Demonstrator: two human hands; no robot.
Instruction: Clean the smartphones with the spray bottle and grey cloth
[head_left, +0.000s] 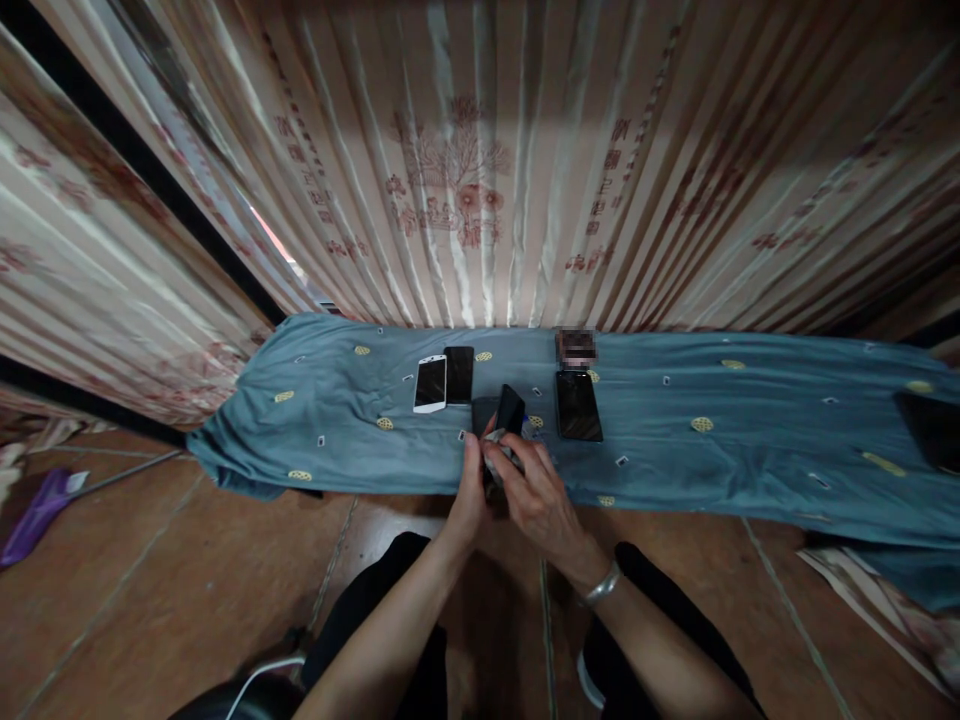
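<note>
Biggest thing in view is the striped, flower-print curtain (480, 180) hanging behind everything. In front of it runs a long low bench (750, 440) under a blue-grey cloth, with brown floor tiles (187, 590) below.

Three phones lie flat toward the bench's far edge: a white phone (430, 384) touching a black phone (459, 374) on its right, and a bigger black phone (578, 405) off by itself further right.

The person sits at the near edge, roughly mid-bench. Both hands meet just over that edge on a dark phone (510, 410). It stands tilted up, long axis pointing away toward the curtain, top end sticking out above the fingers. The left hand (471, 500) has its fingers closed on the lower left side. The right hand (538, 500) has its fingers curled over a pale rag (501, 448) held against the phone's lower part. Neither hand is really nearer, both are right on it.
</note>
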